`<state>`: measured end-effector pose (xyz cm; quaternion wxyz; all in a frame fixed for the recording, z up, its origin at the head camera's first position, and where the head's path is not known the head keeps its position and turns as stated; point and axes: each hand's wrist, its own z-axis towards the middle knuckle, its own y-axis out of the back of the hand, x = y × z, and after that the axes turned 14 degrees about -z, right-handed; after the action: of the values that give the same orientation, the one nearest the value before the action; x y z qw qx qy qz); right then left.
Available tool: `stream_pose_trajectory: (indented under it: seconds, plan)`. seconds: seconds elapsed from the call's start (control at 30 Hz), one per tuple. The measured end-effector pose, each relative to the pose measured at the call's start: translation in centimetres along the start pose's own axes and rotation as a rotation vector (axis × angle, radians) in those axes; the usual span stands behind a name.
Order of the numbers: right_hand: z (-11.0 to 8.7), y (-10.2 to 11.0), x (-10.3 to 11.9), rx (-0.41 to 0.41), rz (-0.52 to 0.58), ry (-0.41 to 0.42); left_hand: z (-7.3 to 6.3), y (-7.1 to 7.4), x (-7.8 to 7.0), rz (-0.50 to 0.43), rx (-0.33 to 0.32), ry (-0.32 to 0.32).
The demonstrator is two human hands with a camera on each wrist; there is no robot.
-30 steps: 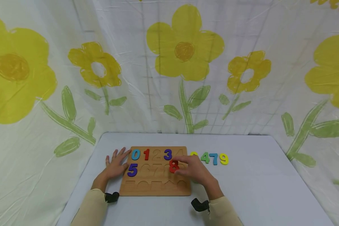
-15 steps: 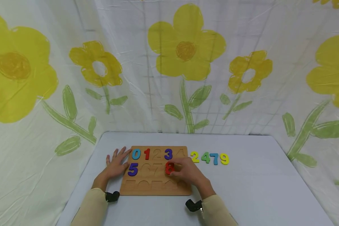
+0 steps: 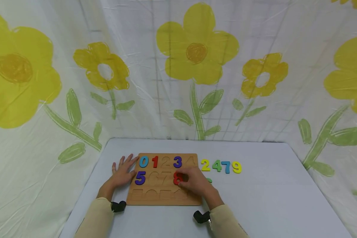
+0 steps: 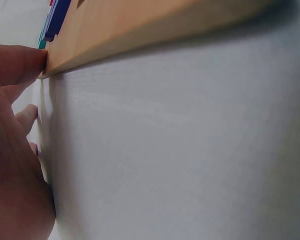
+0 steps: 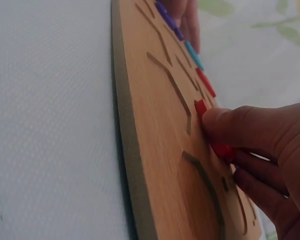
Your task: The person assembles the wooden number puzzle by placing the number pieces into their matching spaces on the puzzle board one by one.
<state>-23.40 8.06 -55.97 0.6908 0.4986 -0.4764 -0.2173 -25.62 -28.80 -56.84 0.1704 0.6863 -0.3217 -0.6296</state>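
The 8 (image 3: 176, 178) is pinched by the right hand (image 3: 195, 181) at the middle row of the board (image 3: 159, 202); whether it is seated cannot be told. It could be jammed if pressed askew. The board's edge is touched by the spread left hand (image 3: 122, 175).

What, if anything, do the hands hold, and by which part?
The right hand pinches the red 8 between thumb at its lower end and fingers near its top. The left hand only touches the wooden board.
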Motion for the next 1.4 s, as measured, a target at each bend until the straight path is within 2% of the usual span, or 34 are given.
stream_pose_trajectory:
  seconds: [0.3, 0.47, 0.7, 1.1, 1.4]
  plan:
    - [-0.1, 0.0, 0.0, -0.006, -0.028, 0.008, 0.1, 0.0, 0.1, 0.011, -0.003, 0.000]
    - [-0.7, 0.9, -0.3, -0.015, -0.003, 0.014, 0.2, 0.0, 0.1, 0.001, -0.001, 0.000]
    - [-2.3, 3.2, -0.9, -0.040, 0.081, 0.001, 0.2, -0.1, 0.2, 0.008, -0.003, -0.001]
    - [-6.0, 5.2, -3.9, -0.071, 0.003, 0.021, 0.1, 0.0, -0.1, 0.015, -0.002, 0.001]
    - [-8.0, 5.4, -6.3, -0.084, -0.021, 0.002, 0.2, 0.0, 0.2, 0.017, -0.002, -0.006]
